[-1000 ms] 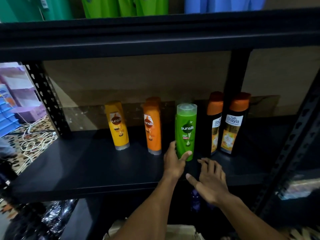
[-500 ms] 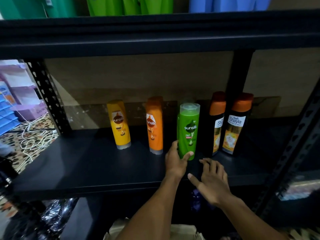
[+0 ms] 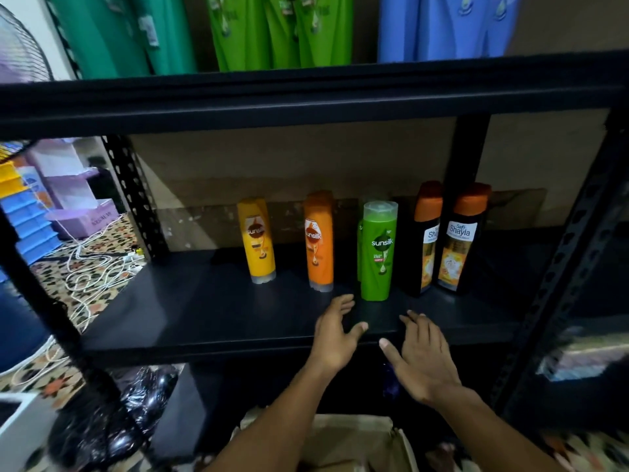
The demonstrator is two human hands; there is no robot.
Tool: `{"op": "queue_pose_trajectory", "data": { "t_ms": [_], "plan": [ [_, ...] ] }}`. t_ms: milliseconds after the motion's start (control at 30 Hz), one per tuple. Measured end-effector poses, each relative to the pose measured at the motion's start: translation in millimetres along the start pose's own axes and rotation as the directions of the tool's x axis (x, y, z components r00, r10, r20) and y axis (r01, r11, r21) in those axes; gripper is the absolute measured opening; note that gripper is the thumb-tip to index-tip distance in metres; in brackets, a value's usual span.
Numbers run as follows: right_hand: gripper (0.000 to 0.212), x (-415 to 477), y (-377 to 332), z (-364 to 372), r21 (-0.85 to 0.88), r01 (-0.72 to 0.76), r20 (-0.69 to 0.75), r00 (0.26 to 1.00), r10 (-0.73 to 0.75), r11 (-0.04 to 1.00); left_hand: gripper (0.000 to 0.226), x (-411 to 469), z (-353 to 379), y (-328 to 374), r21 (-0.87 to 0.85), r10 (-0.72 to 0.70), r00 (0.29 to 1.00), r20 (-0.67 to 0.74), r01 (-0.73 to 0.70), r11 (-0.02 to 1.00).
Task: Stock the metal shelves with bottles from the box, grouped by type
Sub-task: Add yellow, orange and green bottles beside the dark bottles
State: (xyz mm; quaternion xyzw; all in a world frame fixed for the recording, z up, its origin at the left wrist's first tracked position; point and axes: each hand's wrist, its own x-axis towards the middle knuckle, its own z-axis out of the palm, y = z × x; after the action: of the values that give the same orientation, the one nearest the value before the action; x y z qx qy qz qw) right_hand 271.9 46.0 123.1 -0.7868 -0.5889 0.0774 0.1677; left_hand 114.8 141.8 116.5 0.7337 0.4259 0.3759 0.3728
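Observation:
On the black metal shelf (image 3: pixel 190 311) stand a yellow Sunsilk bottle (image 3: pixel 259 240), an orange Sunsilk bottle (image 3: pixel 319 240), a green Sunsilk bottle (image 3: pixel 378 250) with another green one partly hidden behind it, and two black Safi Shayla bottles (image 3: pixel 459 240) with orange caps. My left hand (image 3: pixel 335 338) hovers open just in front of the green bottle, apart from it. My right hand (image 3: pixel 422 359) is open beside it over the shelf's front edge, fingers spread. The cardboard box (image 3: pixel 354 441) sits below my arms, its contents hidden.
The shelf above carries dark green, light green and blue bottles (image 3: pixel 282 32). Perforated black uprights (image 3: pixel 136 195) frame the bay. A crumpled black plastic bag (image 3: pixel 112 424) lies at lower left. White cables (image 3: pixel 92 267) trail over the patterned floor at left.
My left hand has let go of the green bottle and drawn back toward the shelf edge. The bottle stays upright. My right hand has pulled back slightly.

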Motion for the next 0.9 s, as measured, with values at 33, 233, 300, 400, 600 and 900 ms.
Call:
{"op": "queue_pose_trajectory", "data": {
  "t_ms": [33,233,300,400,600,900],
  "plan": [
    [0.075,-6.7,0.4,3.7,0.044,0.012,-0.017,1.0,-0.012,0.999,0.057,-13.2,-4.7,0.0,0.021,0.032,0.999,0.007,-0.032,0.999],
    [0.068,-50.1,-0.8,26.0,0.171,0.08,-0.071,0.995,-0.069,0.982,0.045,-83.9,-42.5,-9.9,0.115,0.147,0.988,0.041,-0.151,0.982],
    [0.065,-60.4,-4.7,31.8,0.187,0.084,-0.064,0.995,-0.073,0.979,0.045,-98.4,-54.8,-17.9,0.152,0.137,0.99,0.026,-0.139,0.979],
    [0.06,-78.9,-16.1,42.9,0.222,0.067,-0.052,0.997,-0.057,0.973,0.045,-124.0,-66.4,-32.2,0.163,0.101,0.995,0.02,-0.103,0.981],
    [0.058,-96.2,-36.8,66.1,0.255,0.031,0.057,0.997,-0.047,0.967,0.044,-159.9,-72.7,-59.7,0.158,0.005,1.0,0.021,-0.008,0.987],
    [0.069,-139.3,-31.4,131.6,0.123,-0.052,0.246,0.969,0.021,0.991,0.045,-224.5,-68.7,-120.4,0.198,-0.187,0.982,0.013,0.181,0.963]
  ]
}}
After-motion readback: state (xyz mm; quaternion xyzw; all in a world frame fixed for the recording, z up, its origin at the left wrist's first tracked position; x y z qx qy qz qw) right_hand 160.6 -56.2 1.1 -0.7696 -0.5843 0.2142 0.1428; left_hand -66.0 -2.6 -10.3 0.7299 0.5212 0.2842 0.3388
